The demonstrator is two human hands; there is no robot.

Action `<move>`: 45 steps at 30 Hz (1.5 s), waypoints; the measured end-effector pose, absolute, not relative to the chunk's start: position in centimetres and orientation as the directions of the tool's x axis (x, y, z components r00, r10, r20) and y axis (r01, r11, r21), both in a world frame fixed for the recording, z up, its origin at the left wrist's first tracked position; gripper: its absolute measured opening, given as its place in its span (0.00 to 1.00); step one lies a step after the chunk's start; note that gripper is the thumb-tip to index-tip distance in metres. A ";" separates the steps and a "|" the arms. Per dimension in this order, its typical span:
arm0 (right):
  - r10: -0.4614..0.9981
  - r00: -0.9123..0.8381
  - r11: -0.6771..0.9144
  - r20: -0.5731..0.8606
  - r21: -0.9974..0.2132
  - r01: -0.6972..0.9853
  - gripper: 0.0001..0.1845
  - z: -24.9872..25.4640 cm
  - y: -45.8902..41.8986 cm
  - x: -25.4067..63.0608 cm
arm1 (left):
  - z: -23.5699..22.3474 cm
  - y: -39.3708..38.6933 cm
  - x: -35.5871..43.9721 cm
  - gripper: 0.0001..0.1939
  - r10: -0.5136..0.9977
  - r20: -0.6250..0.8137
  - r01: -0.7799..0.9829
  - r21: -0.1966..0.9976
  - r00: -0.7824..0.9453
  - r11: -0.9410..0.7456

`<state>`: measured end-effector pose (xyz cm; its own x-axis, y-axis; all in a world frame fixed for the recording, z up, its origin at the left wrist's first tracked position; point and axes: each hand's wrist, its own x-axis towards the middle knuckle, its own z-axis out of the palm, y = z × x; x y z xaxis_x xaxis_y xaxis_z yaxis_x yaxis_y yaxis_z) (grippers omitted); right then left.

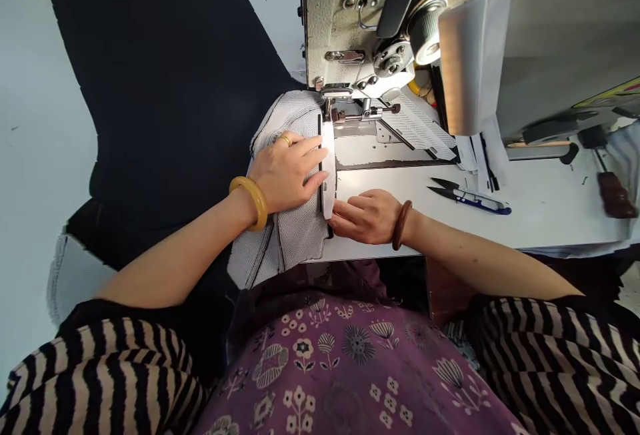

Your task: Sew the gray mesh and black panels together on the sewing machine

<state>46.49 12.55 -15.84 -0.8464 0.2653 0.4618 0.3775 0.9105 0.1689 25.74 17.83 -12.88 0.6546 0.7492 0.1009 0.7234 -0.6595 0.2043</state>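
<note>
My left hand (293,171) lies on a grey woven fabric piece (303,235), its fingers stretched out and pressing it down beside the seam. A white strip (328,185) with a dark line beside it runs along the fabric's right edge, up to the presser foot (328,109) of a sewing machine (345,28). At the strip's lower end, my right hand (367,216) is closed, its fingertips pinching the strip near the fabric's edge. What lies beneath those fingertips is hidden. Large dark cloth (170,88) spreads to the left of the grey piece.
Blue-handled thread snips (470,198) lie on the white table (400,178) to the right. Several perforated white strips (417,125) sit behind the needle area. A screwdriver (613,185) with a dark handle is at the far right. The machine head overhangs the work.
</note>
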 end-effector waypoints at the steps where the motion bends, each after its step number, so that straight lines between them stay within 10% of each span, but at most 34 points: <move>1: 0.289 -0.859 0.910 0.422 0.157 0.383 0.15 -15.9 12.7 46.6 | -12.9 18.1 25.8 0.19 0.753 0.102 0.726 0.209 0.651 -0.656; 18: 0.605 -0.788 0.793 0.117 -0.003 0.609 0.18 -14.9 15.1 46.3 | -13.3 22.3 26.6 0.15 0.795 0.051 0.782 0.153 0.604 -0.604; 24: 0.494 -0.868 0.867 0.036 0.046 0.496 0.22 -14.0 14.6 45.6 | -11.6 20.9 26.3 0.16 0.748 -0.037 0.748 0.084 0.663 -0.659; 45: 0.566 -0.818 0.823 0.105 -0.121 0.555 0.17 -14.3 14.1 44.5 | -13.4 18.2 24.0 0.16 0.663 0.132 0.643 0.162 0.737 -0.748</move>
<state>44.54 14.15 -14.26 -0.8177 0.5661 0.1047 0.5545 0.8234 -0.1208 23.96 18.23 -13.41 0.7372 0.6626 0.1319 0.6435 -0.7482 0.1618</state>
